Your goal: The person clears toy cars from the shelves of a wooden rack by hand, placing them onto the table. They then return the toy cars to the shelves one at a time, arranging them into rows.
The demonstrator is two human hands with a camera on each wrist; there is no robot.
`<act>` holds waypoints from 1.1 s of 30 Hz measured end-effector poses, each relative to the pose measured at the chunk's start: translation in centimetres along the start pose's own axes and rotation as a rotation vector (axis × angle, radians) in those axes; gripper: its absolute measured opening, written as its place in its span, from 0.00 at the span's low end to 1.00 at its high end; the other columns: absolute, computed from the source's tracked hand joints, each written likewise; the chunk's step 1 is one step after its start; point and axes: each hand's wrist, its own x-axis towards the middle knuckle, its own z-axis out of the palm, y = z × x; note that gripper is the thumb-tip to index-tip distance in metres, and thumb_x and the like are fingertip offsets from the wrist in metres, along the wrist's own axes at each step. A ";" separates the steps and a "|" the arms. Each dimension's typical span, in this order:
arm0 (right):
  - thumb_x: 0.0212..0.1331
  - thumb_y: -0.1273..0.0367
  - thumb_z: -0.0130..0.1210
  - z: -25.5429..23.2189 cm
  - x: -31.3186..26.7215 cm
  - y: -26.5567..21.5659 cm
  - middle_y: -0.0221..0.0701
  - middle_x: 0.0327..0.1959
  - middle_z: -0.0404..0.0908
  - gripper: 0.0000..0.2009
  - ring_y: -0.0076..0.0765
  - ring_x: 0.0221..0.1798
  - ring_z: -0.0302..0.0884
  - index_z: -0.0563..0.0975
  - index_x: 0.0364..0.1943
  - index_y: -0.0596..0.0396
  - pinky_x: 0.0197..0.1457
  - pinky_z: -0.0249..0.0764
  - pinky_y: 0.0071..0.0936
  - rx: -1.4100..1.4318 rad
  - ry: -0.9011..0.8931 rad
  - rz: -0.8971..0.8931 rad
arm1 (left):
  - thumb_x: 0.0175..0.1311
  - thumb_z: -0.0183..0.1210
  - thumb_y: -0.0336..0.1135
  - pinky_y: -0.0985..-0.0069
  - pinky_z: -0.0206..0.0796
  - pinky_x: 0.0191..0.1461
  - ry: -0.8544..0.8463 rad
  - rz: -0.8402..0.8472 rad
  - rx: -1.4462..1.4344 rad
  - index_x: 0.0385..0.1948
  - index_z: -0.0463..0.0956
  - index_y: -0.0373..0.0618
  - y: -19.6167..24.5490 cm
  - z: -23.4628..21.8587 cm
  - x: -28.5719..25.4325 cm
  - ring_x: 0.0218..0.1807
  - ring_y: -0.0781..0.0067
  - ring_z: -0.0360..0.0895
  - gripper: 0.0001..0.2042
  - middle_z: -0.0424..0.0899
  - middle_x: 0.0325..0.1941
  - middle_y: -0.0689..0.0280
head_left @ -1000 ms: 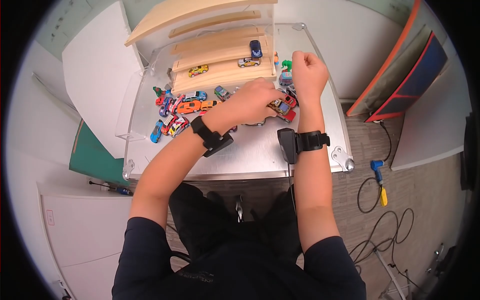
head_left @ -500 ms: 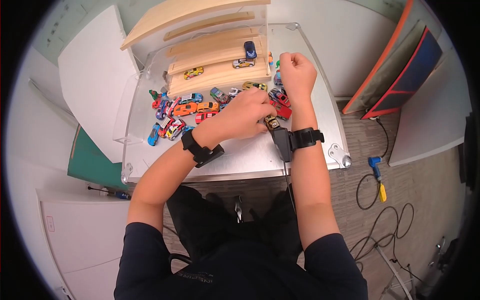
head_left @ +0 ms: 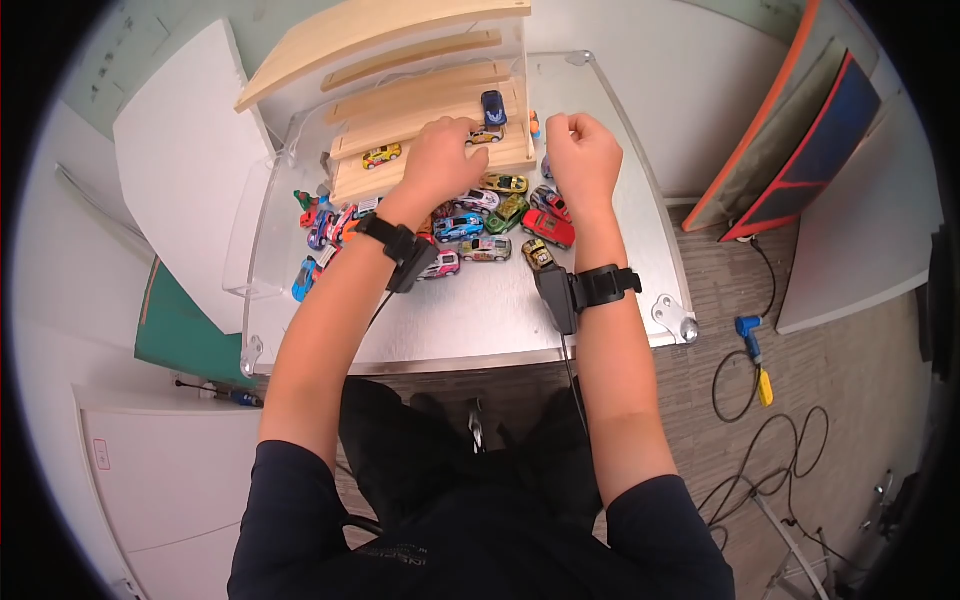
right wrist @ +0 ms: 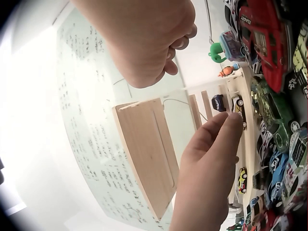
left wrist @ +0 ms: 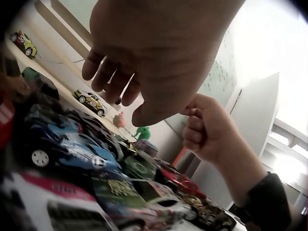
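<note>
My left hand hovers over the pile at the wooden shelf's front, fingers relaxed and nothing between them. Its fingertips are close to the white-and-gold toy car on the lower step. Raised over the table's right side, my right hand is curled into a loose fist; no object shows in it. Below the hands lie a blue toy car, a green toy car and a red toy car. A black-and-gold toy car sits apart, nearer the front, beside the right wrist camera.
The stepped wooden shelf also carries a dark blue car and a yellow car. A clear panel stands at the left of the metal-topped table. Several more cars spread leftward in the pile.
My left hand held the black-and-gold car over the pile, brought it toward the front and let it go, then moved back and left to the shelf. My right hand stayed raised.
</note>
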 end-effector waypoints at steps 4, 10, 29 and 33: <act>0.57 0.58 0.55 0.0 -0.2 -0.3 0.39 0.21 0.82 0.16 0.44 0.27 0.80 0.84 0.28 0.57 0.35 0.75 0.38 -0.002 -0.015 -0.008 | 0.57 0.62 0.46 0.58 0.73 0.53 -0.017 -0.171 0.120 0.43 0.82 0.38 -0.1 0.0 1.8 0.47 0.47 0.81 0.20 0.85 0.42 0.49; 0.57 0.59 0.56 -0.1 -0.4 -0.6 0.39 0.21 0.82 0.15 0.44 0.26 0.81 0.85 0.28 0.57 0.35 0.75 0.37 -0.001 -0.011 -0.007 | 0.55 0.63 0.43 0.56 0.74 0.51 -0.098 -0.233 0.115 0.39 0.82 0.39 0.5 0.7 2.2 0.44 0.49 0.82 0.17 0.85 0.39 0.51; 0.56 0.59 0.56 0.1 -0.4 -0.5 0.41 0.22 0.82 0.15 0.46 0.27 0.81 0.85 0.28 0.57 0.36 0.76 0.38 -0.044 -0.031 -0.032 | 0.57 0.58 0.47 0.59 0.73 0.57 -0.463 -0.349 0.280 0.50 0.81 0.39 -1.4 -0.7 3.1 0.50 0.47 0.83 0.24 0.86 0.46 0.47; 0.57 0.58 0.56 0.1 -0.4 -0.4 0.41 0.22 0.83 0.15 0.46 0.28 0.82 0.85 0.29 0.57 0.36 0.76 0.38 -0.043 -0.038 -0.023 | 0.57 0.58 0.47 0.62 0.71 0.61 -0.511 -0.327 0.064 0.54 0.79 0.37 -2.4 -0.3 3.1 0.53 0.45 0.82 0.27 0.84 0.50 0.43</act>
